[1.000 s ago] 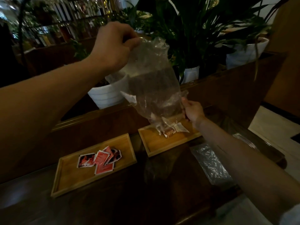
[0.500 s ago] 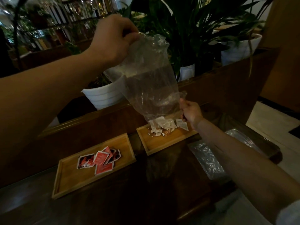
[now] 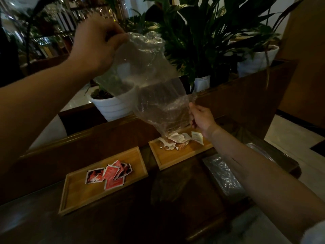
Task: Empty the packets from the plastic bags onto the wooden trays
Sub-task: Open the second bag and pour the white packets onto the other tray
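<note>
Both the left hand (image 3: 95, 44) and right hand (image 3: 202, 118) pinch an upturned clear plastic bag (image 3: 151, 85) over white packets (image 3: 177, 140) (print unreadable) on the right wooden tray (image 3: 175, 159); red packets (image 3: 109, 175) fill the left wooden tray (image 3: 79, 196).

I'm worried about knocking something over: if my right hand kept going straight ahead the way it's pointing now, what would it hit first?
Probably the clear plastic bag your right hand already pinches; beyond it, the dark wooden ledge and the white plant pot, though depth is unclear.
</note>
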Available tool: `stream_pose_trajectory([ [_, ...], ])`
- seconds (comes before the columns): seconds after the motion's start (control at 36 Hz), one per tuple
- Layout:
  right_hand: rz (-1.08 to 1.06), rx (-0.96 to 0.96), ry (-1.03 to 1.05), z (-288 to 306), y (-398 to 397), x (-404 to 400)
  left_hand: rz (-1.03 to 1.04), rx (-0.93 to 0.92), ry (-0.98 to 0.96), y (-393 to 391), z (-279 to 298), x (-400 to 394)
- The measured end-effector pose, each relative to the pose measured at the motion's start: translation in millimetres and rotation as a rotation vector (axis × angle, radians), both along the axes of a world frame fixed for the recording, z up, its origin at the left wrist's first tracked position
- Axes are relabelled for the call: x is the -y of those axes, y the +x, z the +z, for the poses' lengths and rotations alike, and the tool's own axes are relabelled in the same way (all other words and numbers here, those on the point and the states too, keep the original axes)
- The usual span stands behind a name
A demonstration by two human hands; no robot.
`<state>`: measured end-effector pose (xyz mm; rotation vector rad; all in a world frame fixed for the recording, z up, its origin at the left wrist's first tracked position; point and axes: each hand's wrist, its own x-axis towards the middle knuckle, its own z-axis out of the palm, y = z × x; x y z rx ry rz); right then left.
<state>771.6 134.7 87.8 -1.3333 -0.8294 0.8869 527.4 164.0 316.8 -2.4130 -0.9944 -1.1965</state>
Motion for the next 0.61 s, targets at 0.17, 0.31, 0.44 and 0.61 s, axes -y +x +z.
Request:
stream_pose_trajectory([
  [0.17,0.053,-0.25,0.03,12.2,-3.2,11.4,0.027,0.124,-0.046,-24.2,-8.1,7.0],
  [0.31,0.114,-0.327,0.14,33.7,-0.8,36.6,0.006,0.354,-0.209,-47.2,-33.1,12.9],
  [0.44,0.083,-0.414,0.265,40.6,-7.2,86.7,-0.004,0.669,-0.429,-54.7,-94.1,33.4],
  [0.61,-0.058,-0.546,0.192,10.6,-39.3,147.1,-0.196,1.07,-0.869,-39.7,-170.9,73.9],
])
